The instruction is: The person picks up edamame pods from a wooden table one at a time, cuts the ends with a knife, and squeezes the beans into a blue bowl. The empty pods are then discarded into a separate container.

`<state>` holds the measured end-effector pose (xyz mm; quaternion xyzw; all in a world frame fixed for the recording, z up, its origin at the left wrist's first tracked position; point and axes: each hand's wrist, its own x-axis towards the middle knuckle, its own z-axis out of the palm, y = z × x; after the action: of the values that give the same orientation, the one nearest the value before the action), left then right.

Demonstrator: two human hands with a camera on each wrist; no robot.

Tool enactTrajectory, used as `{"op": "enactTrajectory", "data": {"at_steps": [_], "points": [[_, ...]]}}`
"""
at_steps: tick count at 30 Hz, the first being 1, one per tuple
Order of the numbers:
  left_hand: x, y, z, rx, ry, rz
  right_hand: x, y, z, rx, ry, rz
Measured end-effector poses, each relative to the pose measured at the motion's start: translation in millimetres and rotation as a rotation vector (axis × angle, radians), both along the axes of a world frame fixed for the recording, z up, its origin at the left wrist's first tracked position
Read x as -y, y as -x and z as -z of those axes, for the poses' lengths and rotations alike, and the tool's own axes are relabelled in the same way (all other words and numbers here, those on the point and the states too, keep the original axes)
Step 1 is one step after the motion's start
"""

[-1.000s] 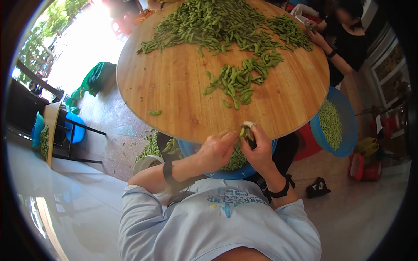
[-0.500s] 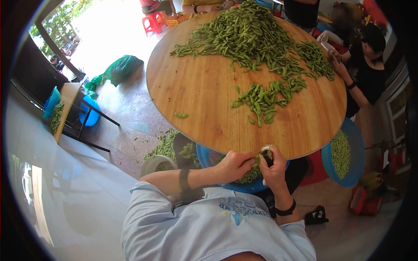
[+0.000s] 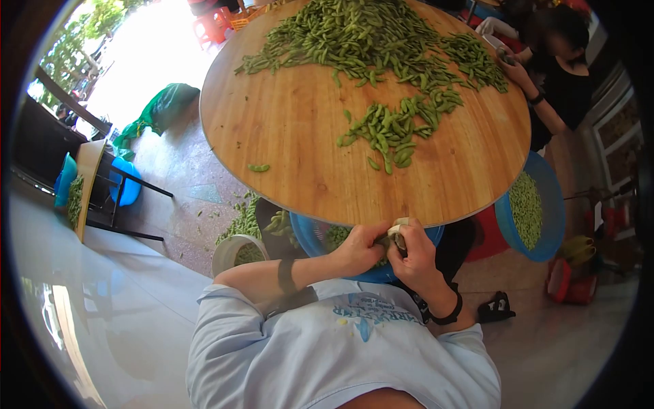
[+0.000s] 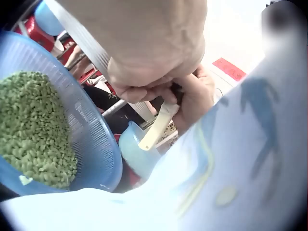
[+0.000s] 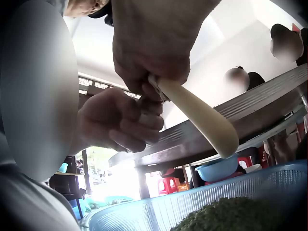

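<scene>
My right hand (image 3: pixel 415 258) grips a tool with a cream handle (image 5: pixel 202 118), whose far end is hidden in the grip. Against it, at the near edge of the round wooden table (image 3: pixel 293 184), my left hand (image 3: pixel 359 251) has its fingers curled; whether a pod lies between them is hidden. In the left wrist view the handle (image 4: pixel 160 126) points down below both hands. Under them a blue basket (image 3: pixel 310 235) holds shelled green beans (image 4: pixel 36 130). Green pods (image 3: pixel 347 34) are heaped on the table's far side, with a smaller pile (image 3: pixel 392 129) nearer.
A person in black (image 3: pixel 565 82) sits at the table's right side. Another blue basin (image 3: pixel 552 218) of beans stands at the right, a white bucket (image 3: pixel 221 255) at the lower left, beside pods on the floor (image 3: pixel 244 219). A green bag (image 3: pixel 163 109) lies farther off.
Both hands stay together at the table's edge. The green pod seen at the right hand a second ago no longer shows. The head view has shifted down and back up.
</scene>
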<state>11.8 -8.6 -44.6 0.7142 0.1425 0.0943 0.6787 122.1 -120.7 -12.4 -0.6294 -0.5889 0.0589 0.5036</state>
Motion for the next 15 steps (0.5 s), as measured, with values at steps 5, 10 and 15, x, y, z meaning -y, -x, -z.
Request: {"op": "enactTrajectory", "data": {"at_steps": [5,10,15], "points": [[1,8,-7,0.011,-0.349,0.05,7,-15,10,-0.071,0.126,0.114],[4,23,-27,0.057,-0.161,-0.137,7,-4,8,-0.185,0.125,0.085],[-43,39,-61,0.246,-0.852,-0.227,-1,1,5,-0.303,0.153,-0.039]]}}
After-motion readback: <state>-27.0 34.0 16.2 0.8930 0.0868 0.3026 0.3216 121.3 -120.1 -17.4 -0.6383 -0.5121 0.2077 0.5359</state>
